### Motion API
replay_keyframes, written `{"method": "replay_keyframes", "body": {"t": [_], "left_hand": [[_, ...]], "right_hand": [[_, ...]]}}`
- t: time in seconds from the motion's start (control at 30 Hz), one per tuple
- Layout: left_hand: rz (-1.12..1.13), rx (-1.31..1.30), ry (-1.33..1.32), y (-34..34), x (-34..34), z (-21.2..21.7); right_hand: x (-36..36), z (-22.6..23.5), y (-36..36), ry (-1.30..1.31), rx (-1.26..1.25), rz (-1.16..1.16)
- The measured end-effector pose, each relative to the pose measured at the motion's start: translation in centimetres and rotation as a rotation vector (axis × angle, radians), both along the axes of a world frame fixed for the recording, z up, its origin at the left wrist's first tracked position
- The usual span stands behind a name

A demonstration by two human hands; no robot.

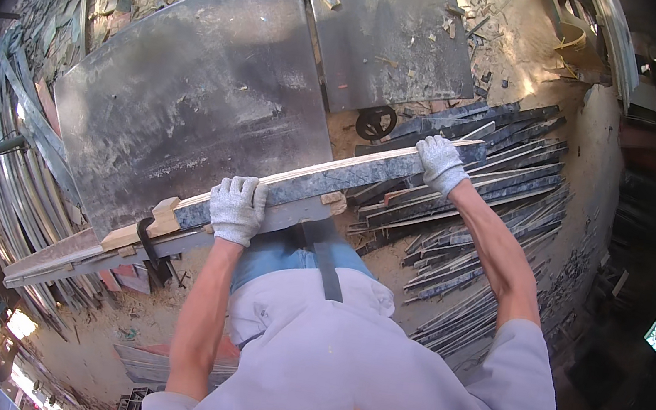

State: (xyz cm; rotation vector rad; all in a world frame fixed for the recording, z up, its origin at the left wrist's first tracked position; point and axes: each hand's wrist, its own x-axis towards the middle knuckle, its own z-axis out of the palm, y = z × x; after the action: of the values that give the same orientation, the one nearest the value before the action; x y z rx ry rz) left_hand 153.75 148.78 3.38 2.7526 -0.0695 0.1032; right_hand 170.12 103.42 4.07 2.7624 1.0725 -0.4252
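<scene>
A long dark plank [332, 176] with a pale top edge lies along the near edge of a grey metal table [193, 94]. My left hand [237, 207], in a white knit glove, grips the plank near its middle. My right hand [441, 164], also gloved, holds the plank close to its right end, out past the table's corner. A pale wooden block [165, 216] sits against the plank just left of my left hand.
A second metal table [403, 31] stands behind. A black handwheel [376, 121] shows under the table's corner. Many dark planks [496, 203] are piled on the sawdust floor at right. More strips [22, 170] lie at left. A black clamp [148, 243] hangs below the table edge.
</scene>
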Motion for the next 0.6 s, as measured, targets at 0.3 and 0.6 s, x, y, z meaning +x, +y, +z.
{"method": "replay_keyframes", "body": {"t": [0.3,0.6], "left_hand": [[0.014,0.062,-0.081,-0.4,-0.8,-0.5],[0.029,0.132,-0.097,-0.5,-1.0,-1.4]], "right_hand": [[-0.7,1.0,0.9,-0.106,-0.055,-0.013],[-0.6,1.4,1.6,-0.152,-0.173,-0.013]]}}
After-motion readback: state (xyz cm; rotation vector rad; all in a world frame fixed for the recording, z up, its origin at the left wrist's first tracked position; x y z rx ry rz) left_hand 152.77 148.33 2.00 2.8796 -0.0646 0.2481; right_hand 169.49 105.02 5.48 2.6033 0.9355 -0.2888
